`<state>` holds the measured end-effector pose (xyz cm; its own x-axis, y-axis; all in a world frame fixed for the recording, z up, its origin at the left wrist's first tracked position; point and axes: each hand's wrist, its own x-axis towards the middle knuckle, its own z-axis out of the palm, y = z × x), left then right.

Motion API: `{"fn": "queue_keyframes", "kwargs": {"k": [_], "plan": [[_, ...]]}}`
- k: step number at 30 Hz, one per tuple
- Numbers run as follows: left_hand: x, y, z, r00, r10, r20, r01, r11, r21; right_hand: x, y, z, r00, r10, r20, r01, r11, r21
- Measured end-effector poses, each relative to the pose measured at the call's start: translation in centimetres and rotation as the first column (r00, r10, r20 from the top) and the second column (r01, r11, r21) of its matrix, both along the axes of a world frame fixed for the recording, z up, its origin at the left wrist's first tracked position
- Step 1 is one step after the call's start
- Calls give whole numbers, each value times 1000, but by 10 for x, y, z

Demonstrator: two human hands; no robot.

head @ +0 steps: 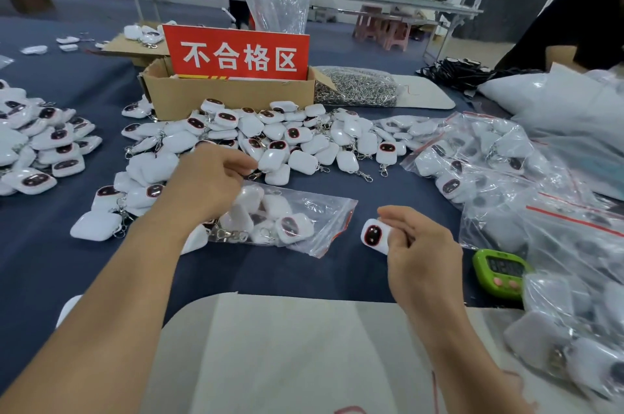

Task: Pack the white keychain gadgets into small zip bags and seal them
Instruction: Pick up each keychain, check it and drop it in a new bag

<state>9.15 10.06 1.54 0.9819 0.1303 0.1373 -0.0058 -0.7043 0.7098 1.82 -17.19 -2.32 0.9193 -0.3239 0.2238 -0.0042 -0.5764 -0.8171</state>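
1. We are looking down at a table [304, 282] draped in dark blue cloth, with a pale mat [287, 352] lying at its near edge.
2. A cardboard box [229, 97] is standing at the back, carrying a red sign [238, 53]. We cannot tell what is lying inside it.
3. A clear zip bag [324, 211] is lying flat in the middle, holding several white gadgets, with its red-striped mouth pointing right.
4. Filled bags [489, 156] are lying heaped at the right, beside a green timer [499, 273].
5. Our right hand [418, 244] is pinching one gadget [374, 236] between thumb and fingers. Its dark face is turned towards us, and it is sitting just right of the zip bag's mouth, not touching it.
6. Our left hand [202, 184] is curling over the zip bag's left end, with its fingertips meeting the loose pile [304, 140] of gadgets. We cannot tell whether it is gripping one.
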Motion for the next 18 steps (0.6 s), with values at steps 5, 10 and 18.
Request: {"fn": "queue_keyframes", "kwargs": {"k": [5,10,18], "plan": [[-1,4,14,998,-38,-48,43,993,111,-3,4,5,993,120,-16,-121,988,-95],[-4,-7,8,962,-85,-259,154,953,261,-1,1,4,996,87,-22,-87,995,-37],[-4,-11,14,988,-26,-151,60,972,225,3,-3,12,1000,10,8,-12,946,323]]}}
